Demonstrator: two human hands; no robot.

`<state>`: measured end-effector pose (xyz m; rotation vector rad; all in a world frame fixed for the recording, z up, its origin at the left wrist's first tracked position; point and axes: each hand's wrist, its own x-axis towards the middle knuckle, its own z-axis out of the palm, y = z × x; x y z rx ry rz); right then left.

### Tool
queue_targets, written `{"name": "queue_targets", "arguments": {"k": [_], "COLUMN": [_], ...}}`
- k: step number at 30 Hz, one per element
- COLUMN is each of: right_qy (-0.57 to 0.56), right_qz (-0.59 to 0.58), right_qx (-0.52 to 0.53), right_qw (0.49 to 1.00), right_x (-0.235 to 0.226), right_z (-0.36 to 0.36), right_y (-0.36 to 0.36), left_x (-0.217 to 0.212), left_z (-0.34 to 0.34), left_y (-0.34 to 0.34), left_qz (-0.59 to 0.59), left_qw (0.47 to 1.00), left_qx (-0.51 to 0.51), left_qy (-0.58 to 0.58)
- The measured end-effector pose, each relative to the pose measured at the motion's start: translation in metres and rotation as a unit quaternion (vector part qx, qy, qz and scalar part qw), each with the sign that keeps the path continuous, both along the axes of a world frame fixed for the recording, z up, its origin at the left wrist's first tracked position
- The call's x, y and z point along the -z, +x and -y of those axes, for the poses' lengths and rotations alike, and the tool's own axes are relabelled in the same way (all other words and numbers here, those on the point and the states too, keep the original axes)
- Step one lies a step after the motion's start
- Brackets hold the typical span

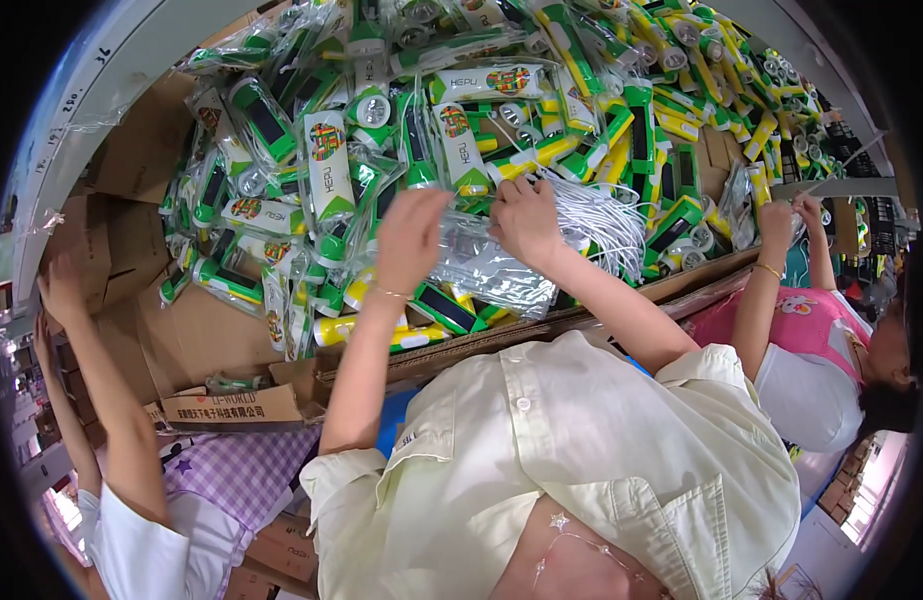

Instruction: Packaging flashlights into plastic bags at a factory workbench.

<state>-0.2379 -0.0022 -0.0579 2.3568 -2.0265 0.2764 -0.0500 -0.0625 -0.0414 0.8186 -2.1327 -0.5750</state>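
My left hand (412, 238) is raised over the heap at the left end of a stack of clear plastic bags (507, 280). Motion smears its fingers, so their grip is unclear. My right hand (527, 220) is closed, fingers curled down at the upper edge of the bags, beside a bundle of white cables (607, 225). Whatever lies under those fingertips is hidden. Around both hands are green, yellow and white flashlights with dark panels; one bagged flashlight (460, 148) lies just beyond my hands, and a loose one (447, 308) rests below the bags.
A large cardboard box (197, 335) holds the heap, its front edge running close before me. Co-workers stand on both sides: one hand (62, 290) reaches in at the left, and another person's hands (790, 212) are up at the right. A metal frame (112, 75) curves along the left.
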Motion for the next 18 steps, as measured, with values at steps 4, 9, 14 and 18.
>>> {"name": "queue_targets", "arguments": {"k": [4,9,14,18], "right_qy": [-0.106,-0.151,-0.140,-0.083], "right_qz": [0.061,0.134,0.324,0.212], "right_qx": [-0.055,-0.140,-0.139,-0.179], "right_qw": [0.991,0.969,0.925,0.957], "right_x": [0.000,-0.016,-0.077,-0.099], "right_z": [-0.010,-0.028,-0.042,-0.045], "right_y": [-0.005,-0.008,-0.018,-0.033], "left_x": [0.014,0.034,0.055,-0.017], "left_z": [-0.011,-0.005,0.007,0.008], "left_y": [-0.029,-0.025,0.011,0.008], "left_qz": [-0.005,0.135,0.200,0.069], "left_qw": [0.998,0.891,0.872,0.881], "left_qx": [0.037,0.103,0.225,0.123], "left_qy": [0.058,0.422,0.386,0.452]}}
